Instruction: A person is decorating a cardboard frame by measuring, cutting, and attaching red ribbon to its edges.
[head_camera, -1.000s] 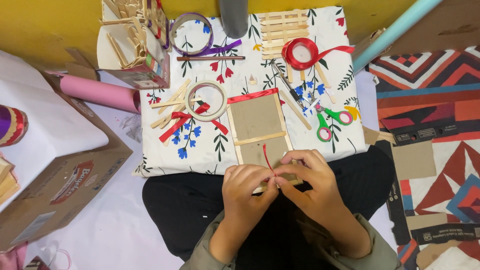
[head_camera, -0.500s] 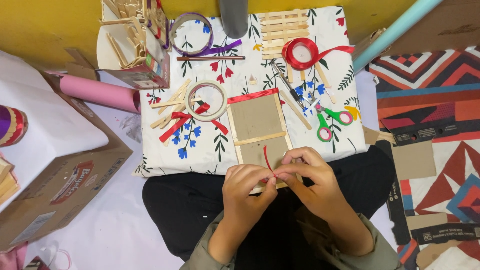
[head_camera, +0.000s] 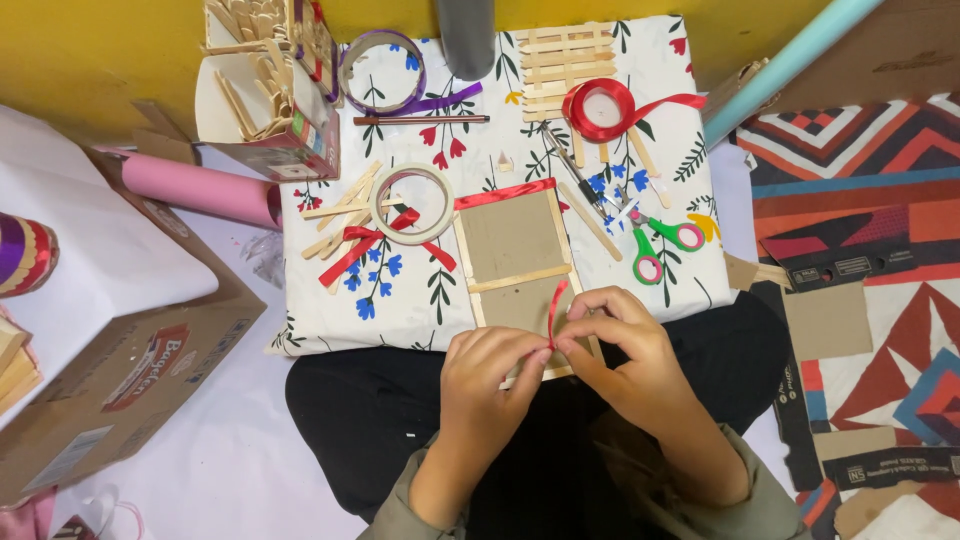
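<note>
Red ribbon (head_camera: 556, 312), a short strip, stands pinched between both hands at the lower middle of the frame. The left hand (head_camera: 487, 375) closes its thumb and forefinger on the strip's lower end; the right hand (head_camera: 622, 345) curls beside it, fingertips meeting the left's at the same spot. Both hands rest over the near end of a frame (head_camera: 515, 262) made of cardboard panels edged with wooden sticks, red ribbon already lining its top edge. The frame lies on a floral cloth (head_camera: 660, 70) covering a low board over the person's lap.

Left of the frame sits a tape roll (head_camera: 412, 203) on loose sticks and a red bow. To the right lie scissors (head_camera: 662, 250) with pink and green handles. A red ribbon spool (head_camera: 600, 108) sits at upper right of the cloth, a purple ribbon ring (head_camera: 380, 72) at upper left. A pink paper roll (head_camera: 200, 188) lies at left.
</note>
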